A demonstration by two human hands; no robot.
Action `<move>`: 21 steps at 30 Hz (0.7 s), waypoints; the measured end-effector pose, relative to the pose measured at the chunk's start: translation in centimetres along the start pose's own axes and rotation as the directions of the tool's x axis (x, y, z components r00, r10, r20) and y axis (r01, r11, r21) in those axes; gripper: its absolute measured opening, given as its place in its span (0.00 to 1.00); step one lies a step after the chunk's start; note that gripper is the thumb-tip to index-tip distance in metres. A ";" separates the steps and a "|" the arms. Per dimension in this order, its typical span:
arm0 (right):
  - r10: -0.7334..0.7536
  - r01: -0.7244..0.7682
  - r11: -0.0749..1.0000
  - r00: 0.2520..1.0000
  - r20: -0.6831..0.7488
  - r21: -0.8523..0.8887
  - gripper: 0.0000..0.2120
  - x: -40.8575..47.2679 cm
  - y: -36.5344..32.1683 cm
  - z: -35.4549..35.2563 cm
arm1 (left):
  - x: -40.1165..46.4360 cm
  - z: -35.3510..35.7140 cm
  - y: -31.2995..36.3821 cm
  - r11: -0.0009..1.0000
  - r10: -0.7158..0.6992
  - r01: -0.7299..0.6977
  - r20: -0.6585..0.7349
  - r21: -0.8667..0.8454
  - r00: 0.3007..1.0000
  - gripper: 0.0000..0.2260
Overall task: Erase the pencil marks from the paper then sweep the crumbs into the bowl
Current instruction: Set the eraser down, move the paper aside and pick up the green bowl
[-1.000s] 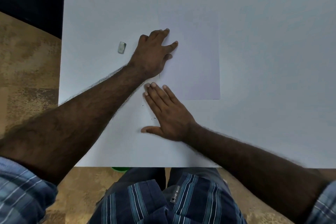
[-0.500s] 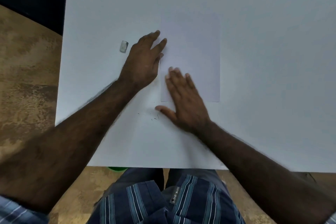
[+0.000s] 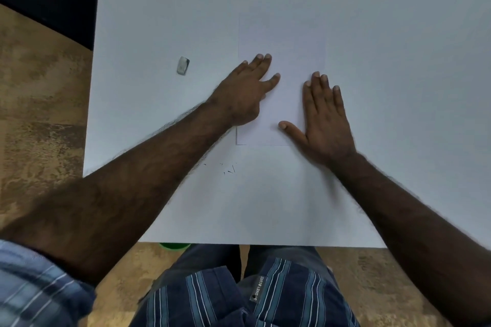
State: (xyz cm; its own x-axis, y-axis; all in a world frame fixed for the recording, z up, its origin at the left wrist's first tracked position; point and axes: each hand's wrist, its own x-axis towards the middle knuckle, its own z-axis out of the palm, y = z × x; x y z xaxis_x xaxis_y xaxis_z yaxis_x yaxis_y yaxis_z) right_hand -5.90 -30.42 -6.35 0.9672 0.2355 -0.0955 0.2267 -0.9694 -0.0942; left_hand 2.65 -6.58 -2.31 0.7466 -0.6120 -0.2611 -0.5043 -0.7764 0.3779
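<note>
A white sheet of paper (image 3: 285,45) lies on the white table (image 3: 398,61); no pencil marks show on it. My left hand (image 3: 245,91) rests flat on the paper's left edge with straight fingers. My right hand (image 3: 325,119) lies flat on the paper's right side, fingers together, thumb spread. A few dark eraser crumbs (image 3: 229,168) sit on the table just below the paper's lower left corner. A grey eraser (image 3: 183,65) lies apart, left of my left hand. A sliver of a green bowl (image 3: 174,246) shows under the table's near edge.
The table's left edge borders a brown floor (image 3: 39,114) and a dark patch at the top left. My lap in striped shorts (image 3: 239,292) is below the near edge.
My right hand has slid from below the paper's lower left corner up and right onto the paper. My left hand shifted a little onto the paper's left edge. The crumbs stay below the corner.
</note>
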 end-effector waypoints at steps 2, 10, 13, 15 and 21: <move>-0.035 0.036 0.999 0.999 0.036 -0.016 0.50 -0.5 -0.3 -0.1 | 0.2 -0.1 0.1 1.000 -0.018 0.018 0.024 0.011 1.000 0.27; -0.518 0.498 0.850 0.849 0.104 0.174 0.50 -8.3 -6.3 -0.1 | 0.3 -0.1 -0.1 1.000 -0.016 0.016 0.041 0.019 0.999 0.26; -0.515 0.499 0.847 0.856 0.048 0.185 0.48 -8.5 -6.6 -0.5 | 0.3 -0.1 -0.2 1.000 -0.014 0.014 0.043 0.010 0.999 0.26; -0.303 0.301 0.936 0.953 -0.015 0.182 0.47 -6.8 -5.4 -0.5 | 0.3 0.0 -0.3 1.000 -0.015 0.015 0.041 0.009 0.999 0.26; 0.026 -0.030 0.997 0.998 0.061 0.069 0.51 -3.5 -3.0 0.6 | 0.3 0.0 -0.4 1.000 -0.010 0.010 0.042 0.007 0.999 0.26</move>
State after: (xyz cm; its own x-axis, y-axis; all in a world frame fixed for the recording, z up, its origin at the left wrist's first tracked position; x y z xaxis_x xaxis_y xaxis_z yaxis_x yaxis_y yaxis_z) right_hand -9.98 -28.31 -6.35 0.9639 0.2143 -0.1581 0.1893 -0.9689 -0.1594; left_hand 3.02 -6.47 -2.56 0.7326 -0.6098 -0.3023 -0.4999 -0.7835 0.3691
